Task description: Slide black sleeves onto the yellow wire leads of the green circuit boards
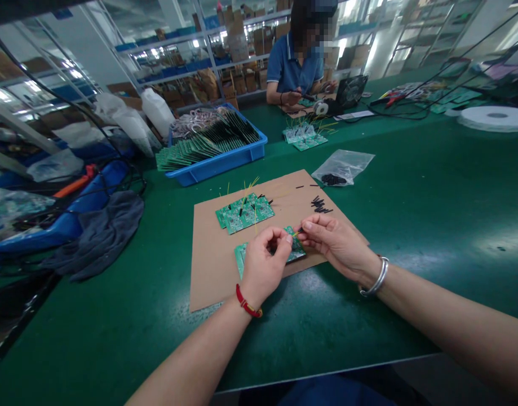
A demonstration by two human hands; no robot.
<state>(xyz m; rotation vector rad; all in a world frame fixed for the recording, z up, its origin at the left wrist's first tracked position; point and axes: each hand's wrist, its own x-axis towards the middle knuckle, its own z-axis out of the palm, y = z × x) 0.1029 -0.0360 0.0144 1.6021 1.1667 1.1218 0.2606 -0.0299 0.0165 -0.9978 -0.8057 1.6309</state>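
Observation:
A green circuit board (pixel 240 255) lies on a brown cardboard sheet (pixel 210 276), partly hidden under my hands. Thumb and forefinger of my left hand (pixel 268 260) are pinched at a thin yellow wire (pixel 296 233) over the board. Close to its right, my right hand (pixel 333 241) pinches a short black tube (pixel 301 229) at the wire's end; whether the wire is inside the tube I cannot tell. Behind my left hand, two overlapping circuit boards (pixel 252 214) carry upright yellow wires and black tubes. Several loose black tubes (pixel 320 204) lie beyond my right hand.
A clear plastic bag (pixel 345 166) with black pieces lies behind the cardboard. A blue tray (pixel 225 166) of stacked boards stands at back left, near a dark cloth (pixel 102 234). Across the table, a person (pixel 296 73) works beside more wired boards (pixel 305 136). A white reel (pixel 495 118) lies right.

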